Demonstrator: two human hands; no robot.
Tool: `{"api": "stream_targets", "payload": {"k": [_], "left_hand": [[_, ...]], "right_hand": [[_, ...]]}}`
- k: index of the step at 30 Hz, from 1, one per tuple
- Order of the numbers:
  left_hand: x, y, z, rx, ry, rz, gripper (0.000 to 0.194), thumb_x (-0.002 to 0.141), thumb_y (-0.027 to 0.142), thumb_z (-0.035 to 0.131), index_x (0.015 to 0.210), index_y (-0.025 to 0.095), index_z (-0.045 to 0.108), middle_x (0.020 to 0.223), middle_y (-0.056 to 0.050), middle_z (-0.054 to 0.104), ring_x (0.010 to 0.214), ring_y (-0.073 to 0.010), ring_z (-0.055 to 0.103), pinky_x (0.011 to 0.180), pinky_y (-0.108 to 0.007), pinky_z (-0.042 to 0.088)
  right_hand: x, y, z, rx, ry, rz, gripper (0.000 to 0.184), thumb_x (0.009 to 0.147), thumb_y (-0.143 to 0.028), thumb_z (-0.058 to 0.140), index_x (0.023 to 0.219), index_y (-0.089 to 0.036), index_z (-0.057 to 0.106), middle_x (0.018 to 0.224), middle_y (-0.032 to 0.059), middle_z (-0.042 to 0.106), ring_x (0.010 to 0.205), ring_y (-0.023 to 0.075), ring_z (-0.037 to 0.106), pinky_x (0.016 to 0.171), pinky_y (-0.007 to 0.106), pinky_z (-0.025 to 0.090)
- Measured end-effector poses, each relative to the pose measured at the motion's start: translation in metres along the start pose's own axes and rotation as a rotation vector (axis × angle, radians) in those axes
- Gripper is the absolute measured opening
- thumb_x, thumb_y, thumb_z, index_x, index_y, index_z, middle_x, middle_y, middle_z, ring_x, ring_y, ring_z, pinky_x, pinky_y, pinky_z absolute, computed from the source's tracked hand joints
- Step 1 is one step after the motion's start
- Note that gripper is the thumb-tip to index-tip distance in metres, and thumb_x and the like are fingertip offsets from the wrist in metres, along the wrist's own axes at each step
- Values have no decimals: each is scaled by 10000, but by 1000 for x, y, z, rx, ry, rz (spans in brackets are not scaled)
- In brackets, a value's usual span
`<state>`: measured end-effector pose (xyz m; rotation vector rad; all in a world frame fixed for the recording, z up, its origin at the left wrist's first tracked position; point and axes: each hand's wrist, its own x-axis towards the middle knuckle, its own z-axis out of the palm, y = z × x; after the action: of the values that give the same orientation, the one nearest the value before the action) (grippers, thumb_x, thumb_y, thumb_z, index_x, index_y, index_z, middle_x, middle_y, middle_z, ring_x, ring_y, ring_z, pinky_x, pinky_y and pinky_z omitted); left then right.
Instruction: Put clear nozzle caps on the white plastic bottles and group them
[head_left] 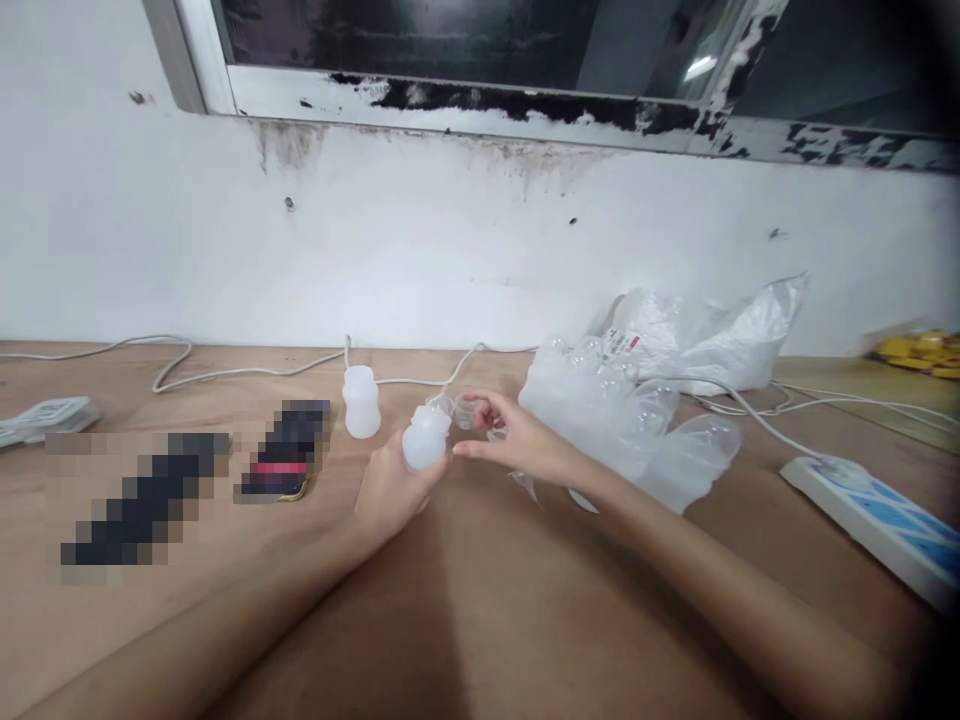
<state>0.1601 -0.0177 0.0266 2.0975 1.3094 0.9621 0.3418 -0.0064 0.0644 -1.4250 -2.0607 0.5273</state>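
My left hand (390,487) is closed around a small white translucent plastic bottle (424,440), which leans to the right. My right hand (510,438) is just right of that bottle, with thumb and fingers apart. Close to its fingertips is a clear round plastic cap (468,413); whether the fingers touch it I cannot tell. More clear plastic pieces lie under and beside this hand, partly hidden. A second white bottle (361,402) stands upright on the wooden table (480,620), left of the held one.
Right of my hands lies a pile of white bottles in clear plastic (600,430), with a crumpled plastic bag (720,335) behind. A power strip (877,520) is at the right. A phone (289,450) and a blurred dark object (150,500) lie left. White cables (247,372) run along the wall.
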Motion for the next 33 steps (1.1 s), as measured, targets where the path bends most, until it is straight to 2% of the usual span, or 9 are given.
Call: {"api": "stream_targets", "payload": {"k": [3, 6, 9, 13, 19, 21, 23, 26, 33], "left_hand": [[1, -2, 0, 12, 18, -47, 439, 752, 473, 514, 1057, 160, 479, 969, -117, 640, 922, -289, 595, 706, -354, 445], [1, 0, 0, 22, 5, -60, 445, 728, 457, 551, 1066, 173, 488, 965, -100, 648, 914, -276, 601, 711, -341, 451], [1, 2, 0, 31, 13, -79, 427, 726, 453, 553, 1044, 174, 504, 937, -92, 657, 890, -265, 610, 694, -320, 455], [2, 2, 1, 36, 13, -102, 381, 708, 438, 570, 987, 182, 525, 880, -69, 665, 834, -249, 623, 654, -292, 451], [2, -2, 2, 27, 15, -99, 386, 717, 463, 548, 996, 200, 513, 905, -57, 660, 836, -252, 614, 662, -311, 444], [3, -3, 2, 4, 8, -88, 372, 715, 460, 552, 983, 204, 516, 907, -49, 659, 840, -248, 613, 679, -314, 444], [4, -3, 2, -9, 1, -86, 366, 709, 455, 560, 967, 199, 519, 895, -47, 658, 836, -246, 613, 680, -315, 446], [4, -3, 2, 1, -16, -84, 374, 704, 454, 566, 970, 196, 515, 892, -48, 656, 843, -252, 611, 679, -324, 447], [1, 1, 1, 49, -25, -58, 406, 700, 462, 568, 996, 193, 498, 908, -57, 657, 849, -261, 612, 678, -337, 449]], "right_hand": [[15, 12, -4, -171, 45, 70, 793, 627, -469, 652, 1271, -132, 335, 1207, 168, 470, 1129, 276, 437, 880, 409, 381], [29, 23, 3, -217, 44, 71, 856, 561, -390, 715, 1273, -85, 349, 1292, 210, 409, 1220, 334, 340, 962, 448, 303], [38, 31, 14, -242, 83, 87, 739, 622, -327, 674, 1247, -61, 383, 1218, 221, 489, 1172, 362, 403, 936, 476, 320], [40, 29, 15, -243, 172, 121, 539, 708, -250, 571, 1184, -43, 426, 1060, 207, 582, 1033, 329, 531, 859, 434, 396], [25, -7, -23, -181, 302, 47, 549, 708, -226, 546, 1196, -171, 300, 1079, 99, 540, 908, 185, 575, 746, 301, 460], [16, -22, -41, -122, 276, -69, 561, 702, -280, 580, 1182, -190, 302, 1032, 78, 555, 806, 169, 581, 688, 296, 465], [8, -33, -58, -169, 265, -110, 509, 676, -320, 625, 1106, -195, 384, 993, 64, 581, 824, 182, 559, 690, 304, 450], [-1, -42, -74, -231, 149, -195, 363, 687, -350, 632, 997, -212, 503, 1011, 38, 594, 829, 181, 545, 695, 305, 431], [0, -44, -77, -125, -81, -262, 341, 735, -307, 600, 1067, -254, 548, 1100, 3, 581, 816, 149, 535, 745, 299, 428]]}}
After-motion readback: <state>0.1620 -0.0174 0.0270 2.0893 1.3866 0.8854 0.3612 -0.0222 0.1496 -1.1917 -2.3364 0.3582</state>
